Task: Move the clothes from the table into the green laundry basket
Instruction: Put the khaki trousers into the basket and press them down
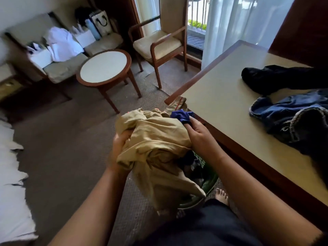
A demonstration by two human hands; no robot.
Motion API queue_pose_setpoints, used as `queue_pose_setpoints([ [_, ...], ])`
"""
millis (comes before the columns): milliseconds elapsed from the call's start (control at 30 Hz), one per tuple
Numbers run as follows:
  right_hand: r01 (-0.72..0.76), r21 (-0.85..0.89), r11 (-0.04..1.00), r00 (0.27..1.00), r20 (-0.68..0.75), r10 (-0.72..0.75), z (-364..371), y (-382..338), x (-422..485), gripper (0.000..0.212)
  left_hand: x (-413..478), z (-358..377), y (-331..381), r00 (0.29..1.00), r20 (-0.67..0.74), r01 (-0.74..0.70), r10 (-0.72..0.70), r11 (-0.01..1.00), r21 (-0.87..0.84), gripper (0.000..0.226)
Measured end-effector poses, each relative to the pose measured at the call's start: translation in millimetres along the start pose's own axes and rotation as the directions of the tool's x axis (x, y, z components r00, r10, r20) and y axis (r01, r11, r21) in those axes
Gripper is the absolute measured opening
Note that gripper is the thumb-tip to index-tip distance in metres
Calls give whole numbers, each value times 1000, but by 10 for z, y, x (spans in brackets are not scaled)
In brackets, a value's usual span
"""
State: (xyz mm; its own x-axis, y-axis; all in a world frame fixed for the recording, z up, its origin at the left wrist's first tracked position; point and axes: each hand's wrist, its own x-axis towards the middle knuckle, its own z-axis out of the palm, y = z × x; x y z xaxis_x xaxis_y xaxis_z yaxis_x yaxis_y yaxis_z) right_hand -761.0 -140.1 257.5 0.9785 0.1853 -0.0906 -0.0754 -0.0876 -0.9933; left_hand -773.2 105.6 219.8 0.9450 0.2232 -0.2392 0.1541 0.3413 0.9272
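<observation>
A crumpled tan garment (156, 139) hangs between my two hands, just above the green laundry basket (210, 181), which stands on the floor beside the table and is mostly hidden by the cloth. My left hand (120, 146) grips the tan cloth on its left side. My right hand (197, 134) grips its right side together with a small blue-purple piece of clothing (182, 115). Dark clothes lie inside the basket. On the table (221, 96) lie a black garment (276, 79) and blue denim jeans (294, 119).
A round wooden side table (104, 67) and a wooden armchair (159, 41) stand on the carpet ahead. At the far left a sofa (58, 50) holds white clothes and bags. White bedding (12, 174) fills the left edge. My bare foot (221, 196) is beside the basket.
</observation>
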Motion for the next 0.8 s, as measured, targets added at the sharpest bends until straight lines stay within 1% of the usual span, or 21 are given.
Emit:
queue_pose_setpoints([
  [67, -23, -13, 1000, 1000, 18, 23, 65, 80, -31, 28, -16, 15, -24, 999, -37, -17, 18, 1000, 25, 29],
  [100, -45, -14, 999, 999, 31, 45, 81, 134, -40, 27, -18, -21, -66, 999, -52, 15, -14, 1000, 16, 28],
  [133, -64, -8, 998, 997, 37, 65, 86, 170, -50, 27, -26, -60, -117, 998, -62, 21, -18, 999, 50, 28],
  [200, -113, -2, 994, 993, 43, 113, 90, 231, -69, 29, -49, -107, -202, 997, -55, -37, 46, 988, 151, 29],
  [233, -131, -6, 991, 991, 38, 131, 89, 250, -80, 30, -64, -124, -235, 995, -69, -52, 69, 972, 228, 30],
  [267, -139, -7, 990, 990, 31, 139, 89, 258, -91, 29, -103, -94, -244, 997, -64, -37, 52, 975, 217, 31],
  [300, -152, -2, 988, 988, 27, 152, 89, 274, -96, 28, -123, -76, -262, 997, -75, -13, 26, 986, 168, 30],
  [367, -173, -9, 985, 985, 22, 174, 86, 290, -110, 27, -165, 1, -277, 988, -122, 96, -93, 995, 12, 28],
  [400, -179, -19, 984, 984, 16, 179, 80, 302, -115, 27, -171, 26, -297, 975, -140, 162, -173, 983, -84, 38],
  [433, -189, -27, 982, 982, 16, 189, 72, 321, -121, 26, -175, 56, -305, 968, -122, 201, -221, 967, -158, 52],
  [467, -200, -33, 979, 979, 18, 201, 62, 325, -128, 25, -173, 83, -318, 970, -105, 198, -221, 961, -192, 68],
  [533, -209, -57, 976, 978, 15, 210, 33, 325, -138, 26, -159, 149, -338, 970, -81, 205, -227, 953, -221, 97],
  [567, -211, -74, 975, 977, 11, 212, 17, 322, -139, 26, -147, 165, -350, 967, -71, 225, -244, 952, -210, 113],
  [600, -220, -96, 971, 975, 13, 222, 4, 320, -142, 26, -147, 192, -361, 969, -56, 227, -242, 954, -195, 120],
  [633, -237, -150, 960, 970, 16, 243, -8, 317, -141, 26, -105, 170, -422, 970, -68, 220, -234, 960, -176, 116],
  [667, -258, -243, 935, 963, 13, 269, -18, 327, -124, 27, -67, 138, -480, 972, -94, 199, -214, 970, -142, 100],
  [733, -290, -488, 823, 942, 6, 335, -34, 396, -60, 31, -52, 134, -520, 975, -152, 165, -163, 986, -2, 57],
  [767, -295, -585, 755, 929, 8, 370, -40, 433, -41, 32, -33, 120, -559, 971, -183, 177, -156, 979, 101, 44],
  [800, -287, -656, 698, 919, 19, 395, -43, 463, -35, 35, -31, 123, -579, 965, -209, 197, -160, 966, 167, 36],
])
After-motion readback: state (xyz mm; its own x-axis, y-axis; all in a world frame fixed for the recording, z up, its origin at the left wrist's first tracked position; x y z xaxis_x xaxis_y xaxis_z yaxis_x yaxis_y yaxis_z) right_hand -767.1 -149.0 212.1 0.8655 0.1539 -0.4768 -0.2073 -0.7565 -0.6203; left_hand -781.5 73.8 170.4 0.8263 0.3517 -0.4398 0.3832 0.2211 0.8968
